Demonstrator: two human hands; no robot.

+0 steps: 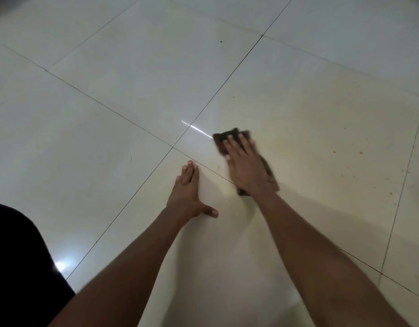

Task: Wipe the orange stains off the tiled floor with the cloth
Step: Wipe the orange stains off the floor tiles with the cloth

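On the tiled floor, the right hand is pressing the dark cloth flat with straight fingers, while the left hand is resting open beside it. Soft and limp, the cloth is likely bunching unless held under a flat palm; orange stains are lying to its right.

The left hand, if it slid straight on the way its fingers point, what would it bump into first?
Nothing solid, it seems. The left hand lies flat on the floor, fingers pointing up-frame; ahead lies only a grout line and bare tile.
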